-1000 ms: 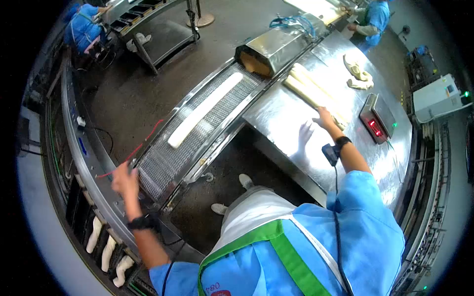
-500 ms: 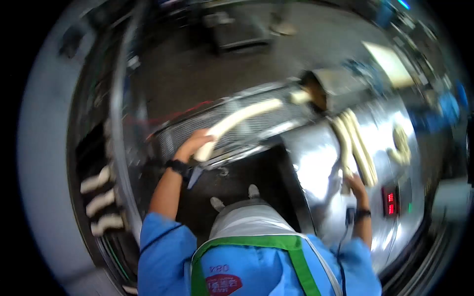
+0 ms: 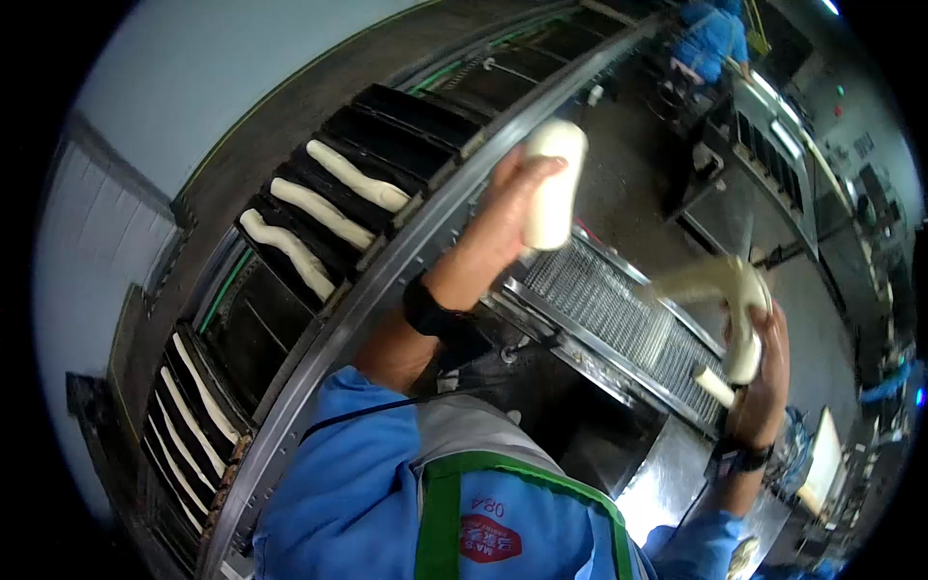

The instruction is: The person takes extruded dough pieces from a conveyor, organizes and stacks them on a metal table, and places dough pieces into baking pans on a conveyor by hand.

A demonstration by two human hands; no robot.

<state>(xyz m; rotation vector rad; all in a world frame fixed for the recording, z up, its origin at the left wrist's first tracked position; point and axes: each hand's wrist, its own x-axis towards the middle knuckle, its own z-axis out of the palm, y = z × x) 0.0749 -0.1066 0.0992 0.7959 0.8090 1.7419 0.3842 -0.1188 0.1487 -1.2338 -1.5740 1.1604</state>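
Observation:
My left hand point(image 3: 503, 208) is closed around a thick pale dough piece point(image 3: 561, 184), raised near the rail of the tray line. My right hand point(image 3: 768, 353) grips a bent length of dough point(image 3: 742, 329) above the mesh conveyor; its free end is smeared by motion. Whether the two are ends of one strip, I cannot tell. Another dough piece point(image 3: 713, 385) lies on the mesh conveyor point(image 3: 599, 300) beside my right wrist. To the left, black trays point(image 3: 382, 135) carry dough strips point(image 3: 353, 179) lying lengthwise, one to a slot.
A metal rail point(image 3: 387, 251) runs diagonally between me and the trays. Below the conveyor's right end is a shiny steel table point(image 3: 667, 469). At the upper right a person in blue point(image 3: 710, 43) is beside a metal workbench point(image 3: 749, 193).
My view has turned left towards the trays. Both hands have risen; the left has lifted dough off the conveyor, and the right has left the steel table and now holds dough over the mesh.

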